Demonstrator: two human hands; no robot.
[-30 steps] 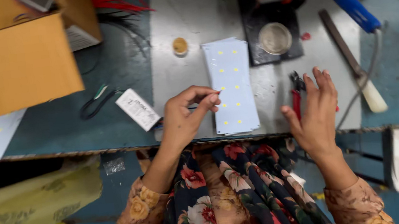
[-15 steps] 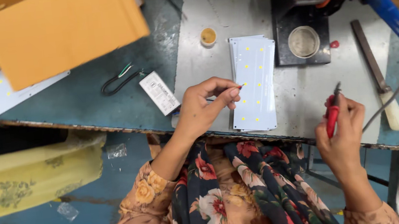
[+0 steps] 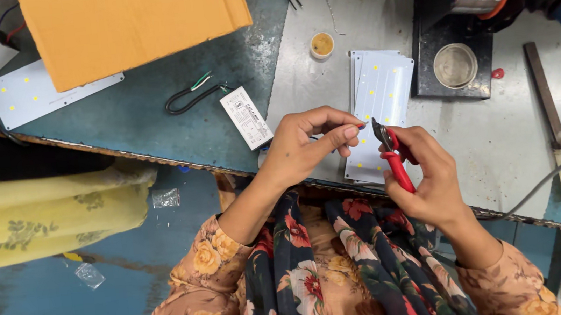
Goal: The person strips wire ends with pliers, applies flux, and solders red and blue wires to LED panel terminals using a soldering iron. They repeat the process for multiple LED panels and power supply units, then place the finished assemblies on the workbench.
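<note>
1. Nearest, the person's right hand (image 3: 431, 186) is clenched round the red handles of a small pair of cutters (image 3: 393, 159), whose dark tip points up toward the other hand.
2. The left hand (image 3: 308, 149) pinches something thin between thumb and fingertips, just beside the cutter tip; it is too small to make out, though a bit of blue shows at the fingers.
3. Under both hands lies a stack of white LED boards (image 3: 380, 107) on the grey metal sheet (image 3: 503, 132); the hands hide its near edge.
4. To the left, a small white driver box (image 3: 246, 117) with black looped wires (image 3: 193, 97) rests on the teal bench (image 3: 150, 123).
5. Further back, a tiny round pot (image 3: 322, 45) holds a brownish paste.
6. A shallow round tin (image 3: 455, 65) sits on a black stand (image 3: 436, 87); its contents are unclear.
7. A file with a pale handle (image 3: 558, 133) lies to the right.
8. Farthest, an orange cardboard box (image 3: 131, 23) covers part of another LED board (image 3: 34, 94), and its top is cut off by the frame.
</note>
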